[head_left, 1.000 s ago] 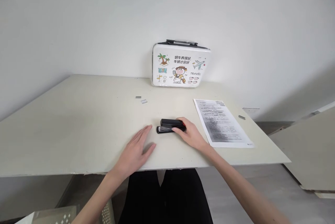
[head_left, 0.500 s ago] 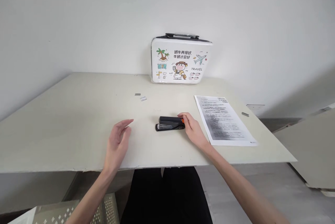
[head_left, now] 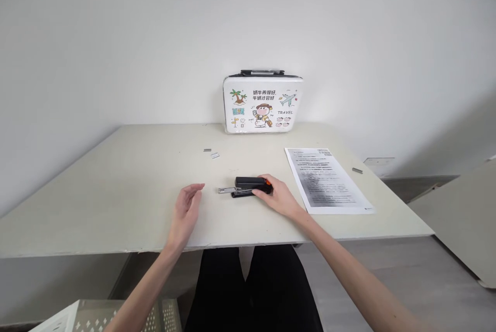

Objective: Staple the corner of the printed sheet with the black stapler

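Note:
A black stapler [head_left: 248,186] with an orange rear end lies on the pale table [head_left: 116,187]. A metal staple tray sticks out of its left front. My right hand [head_left: 277,197] grips the stapler's rear end, fingers curled around it. My left hand [head_left: 186,212] hovers edge-on over the table to the left of the stapler, fingers loosely spread and holding nothing. Two small strips of staples [head_left: 211,153] lie further back on the table.
A printed sheet of paper [head_left: 325,179] lies to the right of the stapler, and another staple strip [head_left: 357,170] sits beyond it. A white illustrated case [head_left: 262,103] stands against the wall. A perforated white basket [head_left: 96,316] is below the table at the left.
The metal staple tray has slid out of the stapler's front. My left hand lifted off the table, drew back to the left and turned on edge. My right hand stayed on the stapler's rear.

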Available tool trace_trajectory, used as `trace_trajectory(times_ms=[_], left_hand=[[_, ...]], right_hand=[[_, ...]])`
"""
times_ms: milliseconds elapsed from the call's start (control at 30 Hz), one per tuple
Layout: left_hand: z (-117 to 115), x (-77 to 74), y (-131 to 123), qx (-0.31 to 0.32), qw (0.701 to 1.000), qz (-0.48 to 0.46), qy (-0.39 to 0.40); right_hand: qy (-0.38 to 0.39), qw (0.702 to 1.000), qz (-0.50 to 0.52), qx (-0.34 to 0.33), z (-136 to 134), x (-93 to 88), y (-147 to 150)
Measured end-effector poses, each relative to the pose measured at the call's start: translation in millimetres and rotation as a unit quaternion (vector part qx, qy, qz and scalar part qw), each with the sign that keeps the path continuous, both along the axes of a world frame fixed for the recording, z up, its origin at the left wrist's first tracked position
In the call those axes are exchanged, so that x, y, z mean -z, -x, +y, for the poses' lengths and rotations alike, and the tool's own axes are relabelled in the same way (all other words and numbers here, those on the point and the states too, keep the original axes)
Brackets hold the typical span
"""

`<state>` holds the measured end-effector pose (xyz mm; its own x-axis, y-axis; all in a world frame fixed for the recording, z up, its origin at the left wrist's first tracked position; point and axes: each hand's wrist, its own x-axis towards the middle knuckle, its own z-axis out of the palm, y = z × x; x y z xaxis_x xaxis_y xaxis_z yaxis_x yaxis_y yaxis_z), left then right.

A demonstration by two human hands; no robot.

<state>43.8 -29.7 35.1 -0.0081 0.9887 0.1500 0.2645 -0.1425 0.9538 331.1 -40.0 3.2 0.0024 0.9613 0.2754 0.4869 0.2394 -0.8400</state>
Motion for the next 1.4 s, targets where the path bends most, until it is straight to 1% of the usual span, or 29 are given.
trace_trajectory(times_ms=[67,100,167,200,233,267,333,367,400,433,500,633,833,933,1100,1167,1333,1400], left_hand=[[0,1.6,-6,0.009,0.999,-0.014,0.03],[0,2.1,-11,0.014,0.998,-0.041,0.05],[2,0.9,-24,0.034,0.983,-0.144,0.106],[4,-1.3,-31,0.051,0.965,-0.211,0.147],[5,-4.8,-39,0.069,0.938,-0.279,0.195],[7,-9.2,-48,0.085,0.904,-0.338,0.248],[11,-19.4,-63,0.094,0.836,-0.419,0.341],[13,-24.3,-70,0.088,0.81,-0.445,0.371],[14,-28.4,-76,0.081,0.794,-0.462,0.387],[15,-31.5,-81,0.075,0.783,-0.474,0.395],[16,-34.4,-90,0.071,0.773,-0.488,0.4],[16,-32.3,-96,0.064,0.768,-0.49,0.407],[16,-30.3,-95,0.084,0.785,-0.461,0.405],[17,-32.1,-96,0.091,0.788,-0.46,0.4],[19,-32.6,-96,0.111,0.789,-0.446,0.407],[19,-29.9,-95,0.13,0.799,-0.431,0.398],[13,-21.0,-92,0.205,0.844,-0.368,0.331],[12,-20.0,-90,0.217,0.853,-0.349,0.321]], right_hand=[[-0.008,1.0,0.002,-0.001,-4,-2.0,2],[-0.013,1.0,0.009,0.007,-8,-3.3,3],[-0.036,0.999,0.023,0.024,-18,-6.8,3],[-0.059,0.997,0.026,0.033,-25,-8.9,3],[-0.089,0.995,0.022,0.04,-31,-11.0,3],[-0.129,0.991,0.01,0.047,-37,-13.1,3],[-0.22,0.974,-0.037,0.047,-48,-16.1,2],[-0.264,0.961,-0.071,0.044,-53,-16.9,2],[-0.3,0.947,-0.105,0.041,-56,-17.2,2],[-0.327,0.934,-0.138,0.039,-59,-17.0,2],[-0.356,0.915,-0.184,0.047,-64,-15.7,2],[-0.37,0.896,-0.235,0.068,-70,-13.5,3],[-0.387,0.877,-0.281,0.058,-73,-11.6,-2],[-0.39,0.875,-0.283,0.054,-72,-10.2,-5],[-0.377,0.883,-0.273,0.059,-71,-10.9,-10],[-0.375,0.884,-0.274,0.058,-71,-11.4,-11],[-0.373,0.877,-0.293,0.079,-71,-11.7,-12],[-0.383,0.872,-0.29,0.091,-71,-12.9,-12]])
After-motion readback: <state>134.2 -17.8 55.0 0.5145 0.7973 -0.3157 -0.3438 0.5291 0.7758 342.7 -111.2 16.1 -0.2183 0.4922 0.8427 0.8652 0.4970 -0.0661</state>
